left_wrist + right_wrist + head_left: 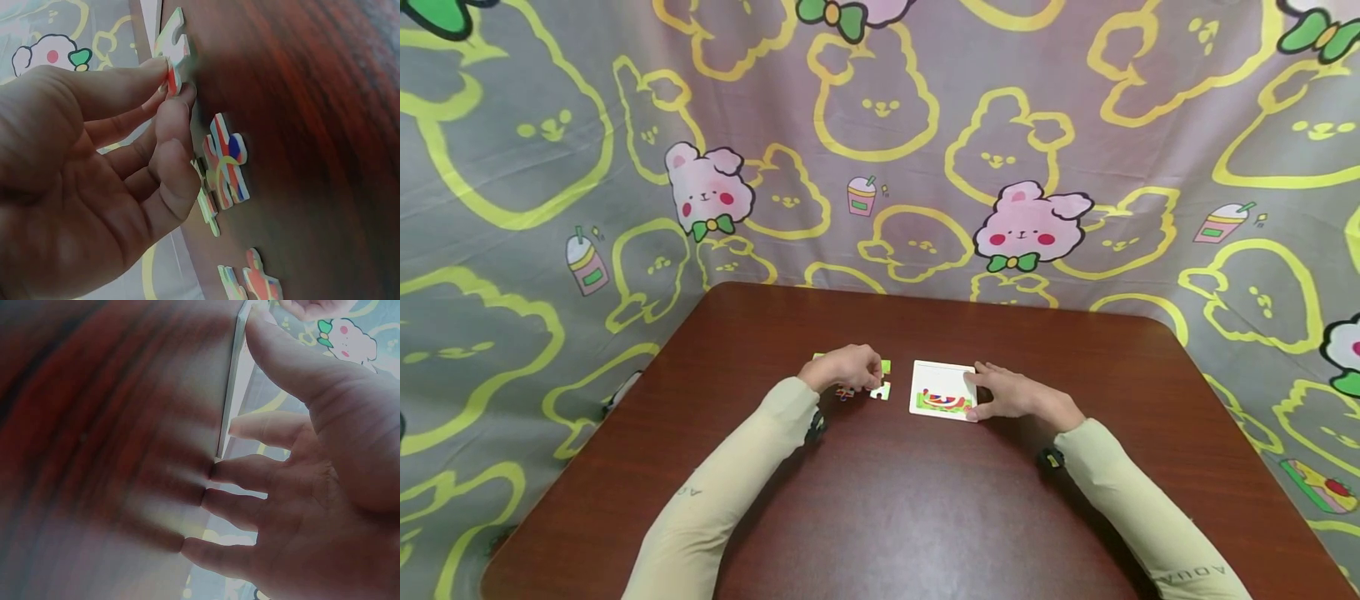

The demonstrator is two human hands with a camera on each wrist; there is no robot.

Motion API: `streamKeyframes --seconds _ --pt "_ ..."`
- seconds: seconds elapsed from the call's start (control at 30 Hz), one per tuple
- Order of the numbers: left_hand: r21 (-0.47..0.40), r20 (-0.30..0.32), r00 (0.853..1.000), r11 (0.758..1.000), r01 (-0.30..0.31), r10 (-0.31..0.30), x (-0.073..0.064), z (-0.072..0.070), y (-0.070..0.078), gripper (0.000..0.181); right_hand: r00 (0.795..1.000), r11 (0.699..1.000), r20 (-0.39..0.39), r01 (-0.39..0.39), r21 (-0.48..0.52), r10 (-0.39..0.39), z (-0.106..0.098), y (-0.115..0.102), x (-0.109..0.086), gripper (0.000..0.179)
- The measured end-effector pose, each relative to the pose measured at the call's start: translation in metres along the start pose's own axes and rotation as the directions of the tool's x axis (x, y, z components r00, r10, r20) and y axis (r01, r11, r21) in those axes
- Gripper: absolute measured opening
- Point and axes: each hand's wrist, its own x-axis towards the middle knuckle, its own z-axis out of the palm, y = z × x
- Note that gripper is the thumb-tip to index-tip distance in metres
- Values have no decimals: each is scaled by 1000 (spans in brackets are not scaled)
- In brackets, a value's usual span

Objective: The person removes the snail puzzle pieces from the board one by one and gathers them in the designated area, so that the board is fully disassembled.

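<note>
My left hand (850, 365) pinches a jigsaw puzzle piece (173, 53) between thumb and fingertips, close over the table. The piece shows green, white and red in the left wrist view. Below that hand lie loose puzzle pieces, one with red and blue stripes (226, 164) and another partly cut off at the view's lower edge (261, 281). To the right is a white square puzzle tray (942, 377), with a red and green picture section (943, 402) along its near side. My right hand (1011, 393) rests at the tray's right edge, thumb on its rim and fingers spread fairly straight.
Both hands work over a dark reddish-brown wooden table (880, 508). A grey curtain (917, 192) with yellow cartoon outlines hangs behind the table and along its left side. More green-coloured pieces (886, 366) lie just beyond the left hand.
</note>
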Motion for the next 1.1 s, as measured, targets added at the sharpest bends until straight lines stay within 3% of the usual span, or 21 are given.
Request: streamKeyframes --seconds 0.2,0.53,0.73,0.97,1.1 --pt "85 -23 1000 996 -11 13 2 1 0 11 1000 1000 1 -8 8 8 0 0 -1 85" --pt "115 -21 1000 993 23 -21 0 2 4 15 1000 1000 0 -15 13 15 -1 -1 -1 86" --pt "186 -47 999 982 27 -18 0 5 5 19 1000 1000 -2 -8 13 8 0 1 0 86" --pt "167 -49 999 986 30 -22 1 6 5 17 1000 1000 5 -8 14 8 1 2 0 87" --pt "173 -70 998 985 4 8 -1 6 5 16 1000 1000 5 -8 16 7 0 2 0 87"
